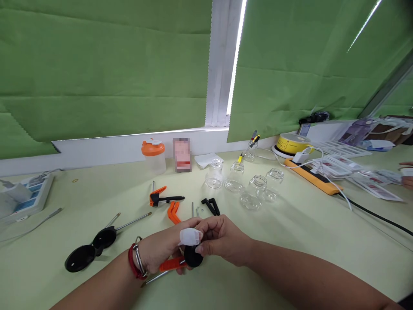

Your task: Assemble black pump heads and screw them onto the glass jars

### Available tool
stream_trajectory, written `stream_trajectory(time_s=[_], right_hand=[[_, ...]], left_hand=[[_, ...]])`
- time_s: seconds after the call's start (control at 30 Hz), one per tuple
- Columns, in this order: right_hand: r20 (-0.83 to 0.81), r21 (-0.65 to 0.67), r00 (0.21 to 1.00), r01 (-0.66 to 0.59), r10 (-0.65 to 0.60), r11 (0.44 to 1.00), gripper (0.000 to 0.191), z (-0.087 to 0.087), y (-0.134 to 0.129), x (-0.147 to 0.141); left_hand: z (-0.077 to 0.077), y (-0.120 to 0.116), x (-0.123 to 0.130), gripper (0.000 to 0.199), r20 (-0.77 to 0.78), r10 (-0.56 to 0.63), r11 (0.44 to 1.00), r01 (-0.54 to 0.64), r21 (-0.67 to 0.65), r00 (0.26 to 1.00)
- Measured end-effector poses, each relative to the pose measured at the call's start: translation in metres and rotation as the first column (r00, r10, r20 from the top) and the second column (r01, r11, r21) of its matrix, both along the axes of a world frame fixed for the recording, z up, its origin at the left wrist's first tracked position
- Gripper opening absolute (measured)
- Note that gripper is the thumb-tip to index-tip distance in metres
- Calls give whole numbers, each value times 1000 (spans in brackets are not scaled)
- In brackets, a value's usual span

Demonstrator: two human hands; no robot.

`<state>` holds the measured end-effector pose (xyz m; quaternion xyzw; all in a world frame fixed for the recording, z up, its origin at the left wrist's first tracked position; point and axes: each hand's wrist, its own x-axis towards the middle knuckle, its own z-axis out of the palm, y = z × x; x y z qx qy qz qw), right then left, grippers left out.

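Observation:
My left hand (167,247), with a white wrap (189,237) on a digit, grips an orange-and-black part with a metal rod; its orange handle (172,263) shows under the palm. At the part's round black disc (193,257), my right hand (222,239) closes its thumb and fingers; its fingertips are partly hidden. Just beyond lie an orange bent lever (174,212), black sleeve-like pieces (211,206) and thin metal pins (192,209). An orange-and-black assembly (158,198) rests farther back. To the left is a black two-disc part (93,250) with metal rods.
Several clear glass jars (235,178) stand at centre right, with screwdrivers (253,143) in a glass behind. An orange-lidded cup (154,156) is by the wall. An orange power strip (311,177) trails cables at right; a white strip (32,196) lies left. Another person's hand (408,176) shows far right.

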<state>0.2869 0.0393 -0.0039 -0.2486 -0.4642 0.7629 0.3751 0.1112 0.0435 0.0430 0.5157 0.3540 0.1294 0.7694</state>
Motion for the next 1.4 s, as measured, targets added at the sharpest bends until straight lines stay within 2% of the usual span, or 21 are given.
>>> stream_trajectory(time_s=[0.3, 0.47, 0.8, 0.97, 1.23, 1.4], right_hand=[[6, 6, 1000, 10, -10, 1000, 27, 2, 1, 1], [40, 64, 999, -19, 16, 998, 22, 5, 1, 2], [13, 54, 1000, -22, 21, 998, 24, 4, 2, 3], [16, 66, 1000, -16, 15, 998, 23, 5, 2, 4], [26, 58, 999, -31, 30, 998, 24, 5, 3, 5], [57, 64, 998, -38, 34, 997, 23, 4, 4, 6]], left_hand=[[-1, 0, 0, 39, 20, 7, 1000, -7, -25, 1000], [0, 0, 0, 30, 4, 0, 1000, 0, -3, 1000], [-1, 1, -1, 38, -18, -11, 1000, 11, 14, 1000], [3, 0, 1, 42, 15, -11, 1000, 11, -21, 1000], [9, -1, 2, 45, -34, -24, 1000, 25, 10, 999], [7, 1, 1, 46, -16, -32, 999, 32, -1, 999]])
